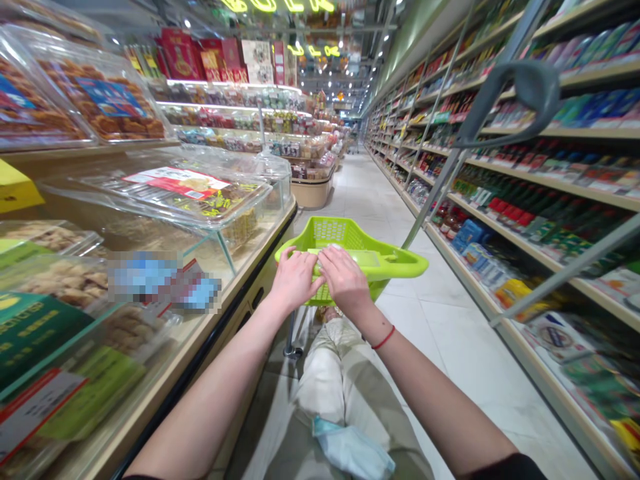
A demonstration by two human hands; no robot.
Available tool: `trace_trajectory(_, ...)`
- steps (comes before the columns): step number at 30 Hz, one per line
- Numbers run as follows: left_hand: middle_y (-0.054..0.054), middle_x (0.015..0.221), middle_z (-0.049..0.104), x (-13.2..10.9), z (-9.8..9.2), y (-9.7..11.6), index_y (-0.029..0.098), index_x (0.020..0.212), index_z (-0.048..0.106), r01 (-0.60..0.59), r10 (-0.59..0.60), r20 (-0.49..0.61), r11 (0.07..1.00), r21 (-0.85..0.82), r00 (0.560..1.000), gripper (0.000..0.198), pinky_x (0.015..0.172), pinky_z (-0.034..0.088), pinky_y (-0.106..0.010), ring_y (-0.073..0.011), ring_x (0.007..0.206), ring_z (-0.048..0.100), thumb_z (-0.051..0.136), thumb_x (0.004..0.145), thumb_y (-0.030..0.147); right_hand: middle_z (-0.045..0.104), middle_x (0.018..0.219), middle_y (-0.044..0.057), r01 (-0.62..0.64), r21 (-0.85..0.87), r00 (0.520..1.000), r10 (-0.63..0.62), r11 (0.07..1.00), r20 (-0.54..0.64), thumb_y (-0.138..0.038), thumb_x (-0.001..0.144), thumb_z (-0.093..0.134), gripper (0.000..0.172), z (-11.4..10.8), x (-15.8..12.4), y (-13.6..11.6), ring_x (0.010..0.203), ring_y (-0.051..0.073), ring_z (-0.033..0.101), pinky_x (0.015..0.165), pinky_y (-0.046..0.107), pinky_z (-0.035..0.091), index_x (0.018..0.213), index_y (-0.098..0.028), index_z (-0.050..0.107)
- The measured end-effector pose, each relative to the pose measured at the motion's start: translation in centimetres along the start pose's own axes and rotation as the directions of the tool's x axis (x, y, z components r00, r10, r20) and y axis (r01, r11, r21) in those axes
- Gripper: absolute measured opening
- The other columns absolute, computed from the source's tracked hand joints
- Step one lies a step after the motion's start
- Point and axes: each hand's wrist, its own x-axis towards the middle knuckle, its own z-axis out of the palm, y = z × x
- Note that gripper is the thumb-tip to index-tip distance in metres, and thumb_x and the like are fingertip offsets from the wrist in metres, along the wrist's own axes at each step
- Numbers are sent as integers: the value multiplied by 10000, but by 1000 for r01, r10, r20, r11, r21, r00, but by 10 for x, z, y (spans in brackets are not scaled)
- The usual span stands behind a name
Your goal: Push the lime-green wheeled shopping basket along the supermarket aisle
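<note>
Ahead of me at waist height is a bright green shopping cart (407, 265) with a perforated plastic basket. My left hand (296, 279) and my right hand (345, 280) lie close together on its near handle bar, fingers bent over the top. The undersides of the fingers are hidden. A red string bracelet (383, 338) circles my right wrist. Below my arms, a light blue face mask (354, 450) hangs in front of my pale trousers.
Along the left runs a display counter (250, 267) with clear plastic boxes of snacks (200, 190). Tall shelves (545, 183) of packaged goods line the right, with a grey metal pole (443, 187) and plastic loop before them. A tiled aisle (357, 173) stretches ahead between them.
</note>
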Motion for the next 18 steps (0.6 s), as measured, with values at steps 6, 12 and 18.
trace_trajectory(6, -91, 956, 707, 0, 2, -2, 188, 1033, 607, -2, 2, 1, 999, -32, 1000, 279, 1054, 329, -485, -279, 964, 631, 601, 885, 425, 659, 1307, 122, 3, -73, 1000, -6, 997, -29, -183, 988, 490, 327, -32, -31, 44, 1302, 244, 553, 1145, 461, 414, 1275, -153, 645)
trace_trajectory(12, -92, 965, 709, 0, 2, -2, 184, 1046, 615, -2, 2, 0, 1000, -20, 1000, 314, 1064, 317, -479, -274, 976, 633, 591, 895, 458, 640, 1332, 136, -147, -100, 986, 137, 984, -95, -188, 1002, 451, 366, -56, -63, 83, 1291, 241, 564, 1165, 516, 370, 1333, -183, 605)
trace_trajectory(18, -98, 963, 708, 1, 1, 1, 173, 1044, 614, 9, -9, 7, 1000, -7, 1000, 331, 1067, 314, -479, -272, 967, 630, 580, 898, 469, 654, 1306, 142, -277, -8, 940, 269, 961, -209, -193, 1014, 392, 383, -37, -59, 64, 1304, 251, 551, 1145, 543, 398, 1325, -173, 615)
